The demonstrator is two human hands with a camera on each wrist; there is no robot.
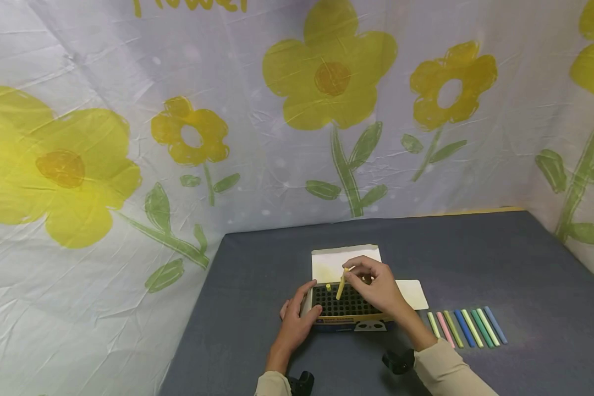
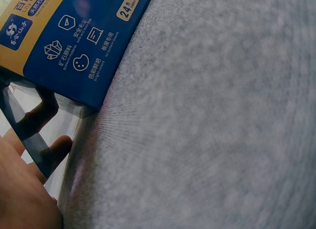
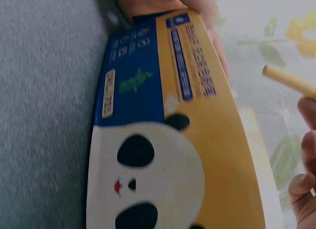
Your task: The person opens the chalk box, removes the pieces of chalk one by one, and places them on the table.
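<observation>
A blue and yellow chalk box [image 1: 336,320] with a panda face sits on the table, its white lid [image 1: 344,258] folded back. Inside is a dark holder with many small holes [image 1: 322,300]; one yellow chalk [image 1: 329,287] stands up near its back left. My right hand [image 1: 378,286] pinches a yellow chalk stick [image 1: 340,288] by its upper end, tilted over the holder. In the right wrist view the stick [image 3: 289,82] juts from the fingertips. My left hand [image 1: 296,319] grips the box's left end, thumb at the front corner and a finger at the back corner.
Right of the box lies a row of several chalk sticks [image 1: 467,328] in pink, olive, blue, green and pale yellow. A white flap [image 1: 412,294] extends from the box's right end. Behind the grey table [image 1: 227,308] hangs a flower-printed cloth [image 1: 257,181].
</observation>
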